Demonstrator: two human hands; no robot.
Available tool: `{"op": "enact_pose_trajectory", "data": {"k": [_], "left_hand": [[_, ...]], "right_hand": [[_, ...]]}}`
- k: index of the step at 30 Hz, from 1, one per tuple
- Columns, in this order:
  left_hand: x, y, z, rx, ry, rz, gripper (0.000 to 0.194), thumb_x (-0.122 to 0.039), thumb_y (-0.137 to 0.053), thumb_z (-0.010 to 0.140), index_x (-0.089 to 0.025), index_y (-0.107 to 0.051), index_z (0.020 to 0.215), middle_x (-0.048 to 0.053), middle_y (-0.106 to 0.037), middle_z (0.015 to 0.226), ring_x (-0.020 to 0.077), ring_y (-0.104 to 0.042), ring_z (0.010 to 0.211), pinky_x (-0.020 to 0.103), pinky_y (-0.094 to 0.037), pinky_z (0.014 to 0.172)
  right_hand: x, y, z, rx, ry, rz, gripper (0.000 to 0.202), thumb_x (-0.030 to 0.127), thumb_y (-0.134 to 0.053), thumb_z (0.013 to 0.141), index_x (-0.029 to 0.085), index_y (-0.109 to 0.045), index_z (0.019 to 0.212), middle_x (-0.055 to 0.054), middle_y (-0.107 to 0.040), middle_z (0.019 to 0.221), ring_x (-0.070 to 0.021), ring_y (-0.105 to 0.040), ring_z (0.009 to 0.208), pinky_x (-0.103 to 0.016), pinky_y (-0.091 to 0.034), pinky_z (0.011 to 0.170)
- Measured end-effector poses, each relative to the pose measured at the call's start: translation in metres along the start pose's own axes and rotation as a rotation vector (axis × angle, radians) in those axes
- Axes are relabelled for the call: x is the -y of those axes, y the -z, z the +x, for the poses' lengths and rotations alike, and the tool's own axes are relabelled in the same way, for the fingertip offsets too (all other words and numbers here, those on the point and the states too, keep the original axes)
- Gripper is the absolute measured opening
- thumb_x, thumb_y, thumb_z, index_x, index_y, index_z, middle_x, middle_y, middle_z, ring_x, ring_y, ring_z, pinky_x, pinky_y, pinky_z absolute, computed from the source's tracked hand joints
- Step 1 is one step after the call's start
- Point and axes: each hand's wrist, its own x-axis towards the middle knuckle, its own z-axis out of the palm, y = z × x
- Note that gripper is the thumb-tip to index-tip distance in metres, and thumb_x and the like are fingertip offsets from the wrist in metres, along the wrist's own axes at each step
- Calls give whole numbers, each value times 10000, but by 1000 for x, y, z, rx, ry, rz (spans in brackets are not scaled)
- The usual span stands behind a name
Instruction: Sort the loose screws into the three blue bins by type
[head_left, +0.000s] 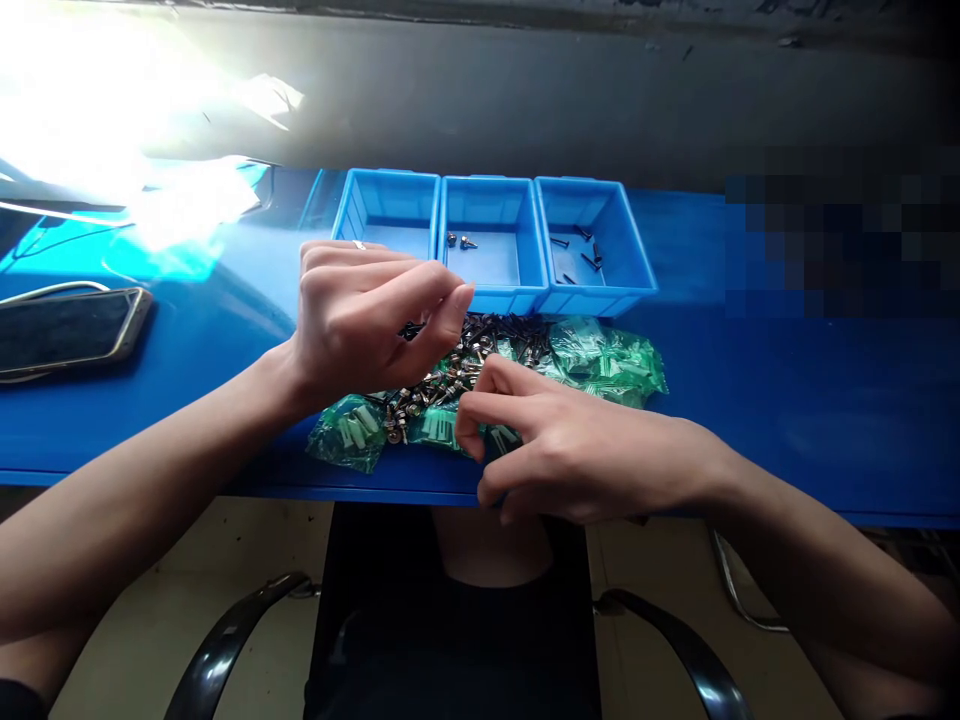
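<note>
Both hands work over a heap of small hardware at the near edge of a smooth blue tabletop [787, 400]. Left hand [360, 320] hovers above the heap, thumb and fingers drawn close in a narrow pinch; whether a piece sits between them cannot be told. Right hand [570, 450] rests at the heap's near side, fingers curled and touching the bags, grip narrow. Heap of metal screws [450, 375]: short, shiny, dark and silver. Beneath and beside it, crinkled translucent green bags [607, 360] of pale plastic pieces. Beyond the heap, three square blue plastic bins [495, 290] stand side by side, touching; the middle and right ones hold a few screws. A flat dark phone [67, 330] lies well to the left.
</note>
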Motion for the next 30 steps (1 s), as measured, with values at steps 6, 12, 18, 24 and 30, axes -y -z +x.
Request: {"op": "enact_pose_trajectory", "data": {"k": [6, 12, 18, 24, 30], "left_hand": [[1, 0, 0, 6, -30, -8, 190, -174, -682, 975, -206, -678, 788, -84, -586, 545, 73, -571, 453, 237, -413, 480], [-1, 0, -1, 23, 16, 19, 226, -189, -647, 1007, -208, -650, 782, -87, -581, 560, 70, -572, 468, 239, -391, 474], [1, 2, -1, 38, -20, 4, 199, -181, -671, 981, -191, -672, 783, -75, -590, 560, 78, -562, 471, 257, -366, 462], [4, 2, -3, 60, -21, 4, 189, -210, -668, 995, -214, -652, 807, -82, -576, 570, 81, -564, 497, 254, -401, 487], [4, 1, -5, 46, 11, 0, 220, -228, -664, 1012, -231, -653, 793, -83, -584, 566, 80, -536, 486, 264, -391, 486]], "right_hand": [[0, -8, 6, -1, -32, -54, 137, 314, -732, 1055, 209, -801, 1001, -118, -685, 1271, -281, -497, 1144, -427, -528, 985], [-3, -7, 9, -444, -58, 287, 72, 227, -776, 1038, 182, -719, 1040, -55, -788, 1037, -181, -691, 968, -345, -616, 875], [-2, 4, 5, -950, -309, 454, 143, 325, -943, 896, 245, -828, 925, -17, -790, 848, -183, -718, 747, -373, -651, 676], [-8, 9, 7, -888, -426, 483, 307, 519, -886, 928, 217, -842, 893, 11, -731, 668, -115, -631, 532, -274, -510, 434], [-13, 9, 4, -947, -476, 396, 178, 308, -763, 1052, 208, -821, 1186, -68, -841, 969, -163, -751, 717, -256, -563, 485]]}}
